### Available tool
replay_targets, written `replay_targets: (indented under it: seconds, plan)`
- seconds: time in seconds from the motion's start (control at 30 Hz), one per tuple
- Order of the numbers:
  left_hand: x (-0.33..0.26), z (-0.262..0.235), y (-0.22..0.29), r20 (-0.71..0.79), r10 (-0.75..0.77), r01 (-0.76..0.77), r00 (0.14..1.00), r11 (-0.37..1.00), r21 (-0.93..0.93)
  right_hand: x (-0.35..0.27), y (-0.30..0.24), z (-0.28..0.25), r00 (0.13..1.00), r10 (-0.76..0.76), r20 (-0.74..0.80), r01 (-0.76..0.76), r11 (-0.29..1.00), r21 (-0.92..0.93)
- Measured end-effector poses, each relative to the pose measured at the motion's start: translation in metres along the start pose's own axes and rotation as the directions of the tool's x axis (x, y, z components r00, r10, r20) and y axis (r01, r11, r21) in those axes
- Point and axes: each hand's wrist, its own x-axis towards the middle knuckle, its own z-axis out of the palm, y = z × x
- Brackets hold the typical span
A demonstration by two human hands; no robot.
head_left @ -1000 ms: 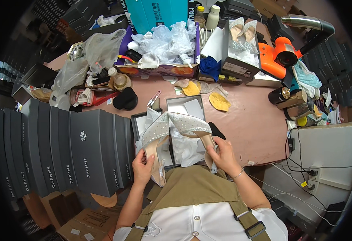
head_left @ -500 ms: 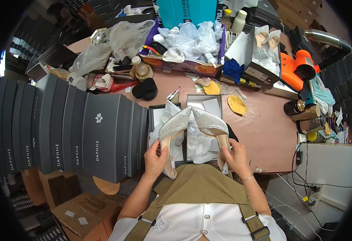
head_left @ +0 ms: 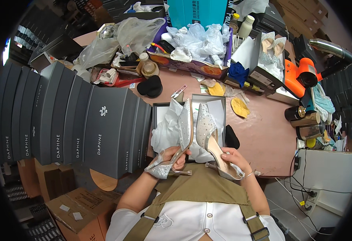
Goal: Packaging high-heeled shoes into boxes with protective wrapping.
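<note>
Two silver, sparkly pointed high-heeled shoes are held up over an open shoe box (head_left: 229,105) lined with white tissue paper (head_left: 166,130). My left hand (head_left: 175,156) is closed around the middle of the left shoe (head_left: 186,124), which is turned on its side with its thin heel pointing right. In my right hand (head_left: 235,157) the right shoe (head_left: 206,122) is gripped near its heel end, its beige insole facing up. Both toes point away from me. A dark pad (head_left: 232,136) lies beside the box on the right.
Grey shoe boxes (head_left: 103,132) stand in a row at the left. Behind are a purple carton (head_left: 184,62) of crumpled plastic and another shoe box (head_left: 264,76) with shoes. An orange heat gun (head_left: 300,74) sits at right. Yellow sponges (head_left: 239,107) lie on the pink table (head_left: 260,136).
The left shoe has been rolled onto its side, with my left hand now wrapped around its middle. The right shoe's toe has swung away from the other toe, pointing more straight ahead.
</note>
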Motion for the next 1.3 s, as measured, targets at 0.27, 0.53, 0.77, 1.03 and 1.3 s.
replay_targets:
  seconds: [0.27,0.53,0.77,1.03,1.3]
  plan:
    - [0.025,0.007,-0.022,0.241,0.065,0.021,0.968,0.940,-0.339,0.003,0.007,0.017,0.999,-0.050,0.017,0.045,0.975,0.218]
    - [0.037,0.017,-0.025,0.308,0.210,0.042,0.928,0.762,-0.646,-0.008,0.004,0.000,0.960,-0.212,-0.185,0.240,0.960,0.144]
    - [0.036,0.023,-0.022,0.073,0.270,-0.102,0.960,0.579,-0.809,-0.037,0.012,-0.062,0.849,-0.246,-0.468,0.411,0.865,0.290]
    - [0.016,-0.021,0.018,-0.684,0.230,-0.133,0.692,0.972,0.192,-0.043,0.076,-0.208,0.833,0.041,-0.551,0.304,0.799,0.519]
    - [-0.001,-0.037,0.004,-0.553,0.248,-0.330,0.796,0.942,-0.053,-0.046,0.024,-0.108,0.831,-0.468,-0.300,0.547,0.597,0.587]
